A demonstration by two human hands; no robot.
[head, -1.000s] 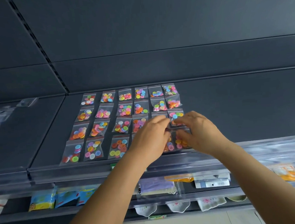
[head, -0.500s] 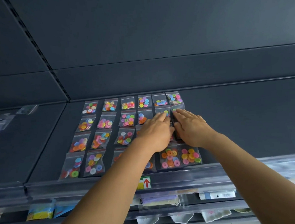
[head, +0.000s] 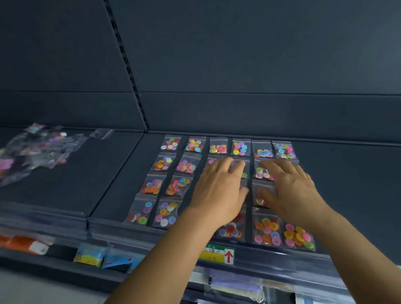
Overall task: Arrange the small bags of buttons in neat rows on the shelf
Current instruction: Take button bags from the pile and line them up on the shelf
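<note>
Now I've got my left hand (head: pixel 218 193) and right hand (head: pixel 291 188) spread flat on the clear bags of coloured buttons (head: pixel 267 230), so I'd nudge gently, keeping rows straight on the dark shelf (head: pixel 353 187).

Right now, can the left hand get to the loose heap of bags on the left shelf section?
Probably yes: the left hand lies flat on the rows, holding nothing, and bare shelf separates it from the heap.

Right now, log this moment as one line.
left hand: open, flat on grid | right hand: open, flat on grid | button bags: rowed on shelf | loose pile: unsorted, left
</note>
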